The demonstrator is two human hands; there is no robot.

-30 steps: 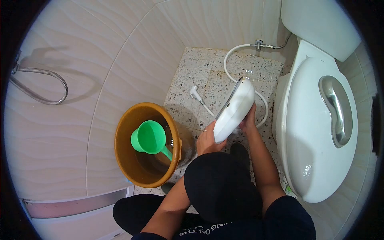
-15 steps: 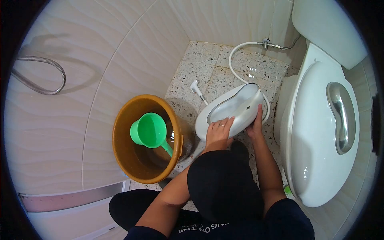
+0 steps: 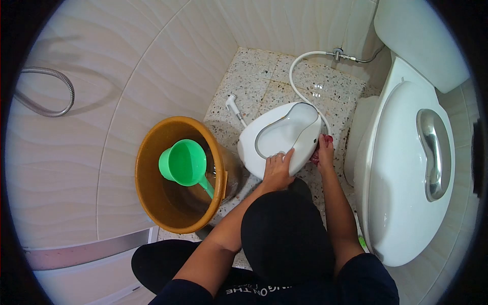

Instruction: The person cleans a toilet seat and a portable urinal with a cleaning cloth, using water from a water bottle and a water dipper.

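A white, glossy oval bedpan-like piece with a silver-edged recess lies tilted in front of me, over the speckled floor. My left hand grips its near edge, fingers laid over the rim and thumb pointing toward the recess. At its right end is my right hand, fingers closed around a crumpled dark-red cloth pressed by the side of the piece. Part of the cloth is hidden behind the hand and the rim.
Left of the piece stands a brown bucket with a green dipper in it. A white spray head lies on the floor, its white hose running to a wall valve. The closed toilet stands at right.
The white piece has turned to lie flatter, its recess facing up more. The red cloth has come into sight in my right hand. My left hand keeps its hold on the near edge.
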